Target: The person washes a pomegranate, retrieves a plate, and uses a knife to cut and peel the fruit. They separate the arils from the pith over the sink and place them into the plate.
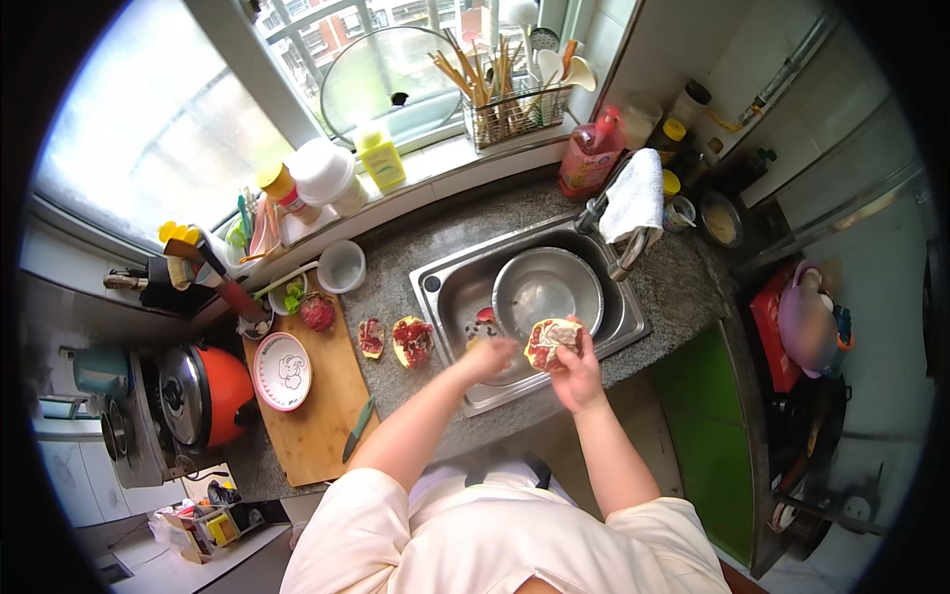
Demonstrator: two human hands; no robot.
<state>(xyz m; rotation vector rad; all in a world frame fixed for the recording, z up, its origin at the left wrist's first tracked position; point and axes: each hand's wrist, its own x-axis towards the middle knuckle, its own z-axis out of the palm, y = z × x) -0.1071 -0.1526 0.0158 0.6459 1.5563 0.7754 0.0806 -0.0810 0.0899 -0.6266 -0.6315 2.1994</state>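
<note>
My right hand [581, 377] holds an opened pomegranate piece [548, 344] over the near edge of the steel sink [464, 293], its red seeds and pale membrane facing up. Beside it, my left hand [488, 358] hovers over the sink, blurred, fingers curled; whether it grips anything is unclear. A round steel basin [549, 286] stands in the sink, just beyond the pomegranate. Left of the basin, a red scrap [486, 315] and dark bits lie on the sink floor. Two more pomegranate pieces, a larger one [413, 342] and a smaller one [371, 338], rest on the granite counter.
Left of me, a wooden cutting board [326, 438] carries a patterned bowl [283, 371], a dragon fruit [318, 312] and a dark-bladed knife [358, 429]. A faucet [631, 252] draped with a white cloth [633, 194] overhangs the sink's right side. An orange cooker [215, 397] stands farther left.
</note>
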